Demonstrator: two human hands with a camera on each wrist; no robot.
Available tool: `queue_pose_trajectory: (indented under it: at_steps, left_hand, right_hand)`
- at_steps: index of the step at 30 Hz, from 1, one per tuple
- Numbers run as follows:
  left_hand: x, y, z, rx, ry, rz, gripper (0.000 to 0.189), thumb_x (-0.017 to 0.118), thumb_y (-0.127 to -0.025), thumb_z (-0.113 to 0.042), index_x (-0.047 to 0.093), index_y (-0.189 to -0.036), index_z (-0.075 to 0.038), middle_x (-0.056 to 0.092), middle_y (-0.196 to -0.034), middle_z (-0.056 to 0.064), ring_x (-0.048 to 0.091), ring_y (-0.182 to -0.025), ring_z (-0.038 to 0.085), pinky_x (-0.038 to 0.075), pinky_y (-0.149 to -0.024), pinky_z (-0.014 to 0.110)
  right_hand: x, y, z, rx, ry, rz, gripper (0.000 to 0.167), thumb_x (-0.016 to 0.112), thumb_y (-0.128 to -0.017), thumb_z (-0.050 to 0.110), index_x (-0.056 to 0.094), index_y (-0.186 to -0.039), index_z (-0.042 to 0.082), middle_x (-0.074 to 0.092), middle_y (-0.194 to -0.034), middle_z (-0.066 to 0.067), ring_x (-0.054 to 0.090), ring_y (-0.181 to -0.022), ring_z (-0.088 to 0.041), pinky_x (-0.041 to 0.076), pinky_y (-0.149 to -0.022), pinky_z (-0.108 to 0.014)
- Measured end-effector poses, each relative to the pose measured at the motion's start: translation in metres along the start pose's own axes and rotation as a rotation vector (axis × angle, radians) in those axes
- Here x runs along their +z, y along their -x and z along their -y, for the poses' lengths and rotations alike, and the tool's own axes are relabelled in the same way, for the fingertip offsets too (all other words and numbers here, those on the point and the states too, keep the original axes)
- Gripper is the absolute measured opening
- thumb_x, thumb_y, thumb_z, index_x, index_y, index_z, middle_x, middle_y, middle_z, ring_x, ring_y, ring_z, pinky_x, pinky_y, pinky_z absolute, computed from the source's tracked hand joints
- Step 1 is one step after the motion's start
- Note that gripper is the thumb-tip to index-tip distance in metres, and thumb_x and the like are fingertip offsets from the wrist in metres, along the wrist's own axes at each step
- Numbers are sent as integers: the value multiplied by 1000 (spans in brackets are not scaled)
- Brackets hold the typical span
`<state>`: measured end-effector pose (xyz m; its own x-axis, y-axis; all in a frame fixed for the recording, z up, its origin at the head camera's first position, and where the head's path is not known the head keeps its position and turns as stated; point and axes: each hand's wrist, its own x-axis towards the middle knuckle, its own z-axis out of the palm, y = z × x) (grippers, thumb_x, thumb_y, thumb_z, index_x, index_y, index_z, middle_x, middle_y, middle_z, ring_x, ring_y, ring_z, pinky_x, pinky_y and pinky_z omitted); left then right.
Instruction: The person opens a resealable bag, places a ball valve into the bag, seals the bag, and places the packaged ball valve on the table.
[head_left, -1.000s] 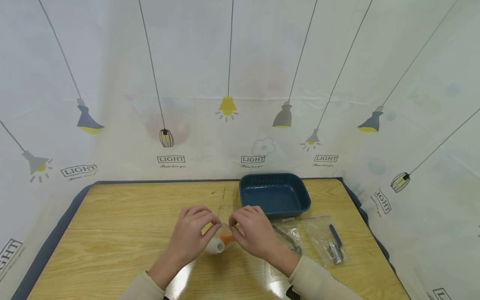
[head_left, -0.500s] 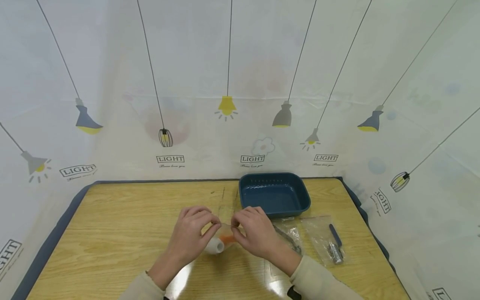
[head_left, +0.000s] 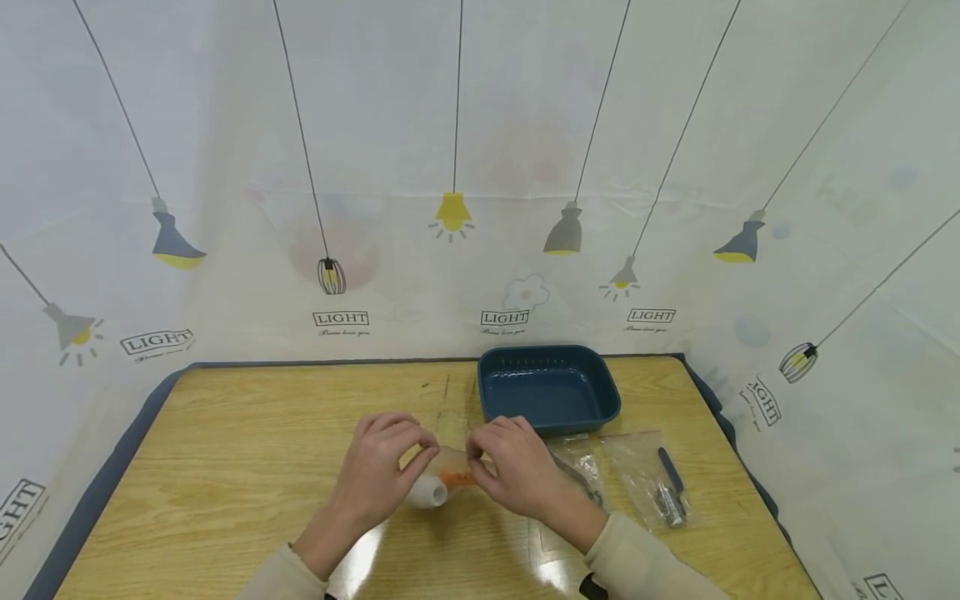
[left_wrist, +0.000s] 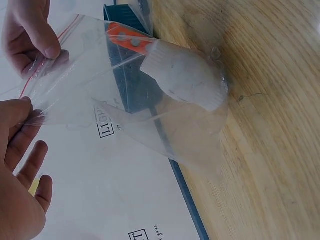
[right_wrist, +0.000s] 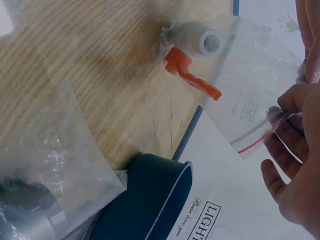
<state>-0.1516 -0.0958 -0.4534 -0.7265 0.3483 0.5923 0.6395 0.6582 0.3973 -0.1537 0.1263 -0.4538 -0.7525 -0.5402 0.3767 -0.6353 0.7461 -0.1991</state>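
Note:
A clear zip bag (left_wrist: 82, 70) with a red stripe along its top hangs between the two hands, above the table. Inside it lies a white plastic ball valve (left_wrist: 185, 75) with an orange handle (right_wrist: 192, 82); the head view shows only part of it below the fingers. My left hand (head_left: 382, 471) pinches one side of the bag's top edge between thumb and fingers. On the other side, my right hand (head_left: 513, 471) pinches the same edge, its remaining fingers loosely bent in the right wrist view.
A dark blue basin (head_left: 551, 396) stands at the back right of the wooden table (head_left: 247, 433). In front of it lies a clear bag (head_left: 585, 467) with a grey item. Right of that is another bag (head_left: 637, 467), holding a blue-handled metal tool.
My right hand has shifted slightly to the right, so the gap between the hands is a little wider along the bag's top edge. The left hand has hardly moved.

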Motion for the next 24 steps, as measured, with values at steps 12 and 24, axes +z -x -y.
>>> queue_pose_trajectory:
  at_steps: [12,24]
  left_hand:
    - [1,-1,0,12,1,2,11,80,-80,-21,71,-84,-26,71,-82,-14,63,-95,11,44,-90,39]
    - [1,-1,1,9,1,-4,11,80,-80,-21,71,-84,-26,71,-82,-14,63,-97,12,44,-92,41]
  right_hand:
    - [-1,6,-3,17,14,-14,11,70,-87,20,61,-85,26,66,-81,16,58,-83,-6,47,-79,-31]
    - [1,9,-8,24,7,-21,13,70,-86,19,59,-84,26,65,-80,16,58,-82,-7,47,-78,-32]
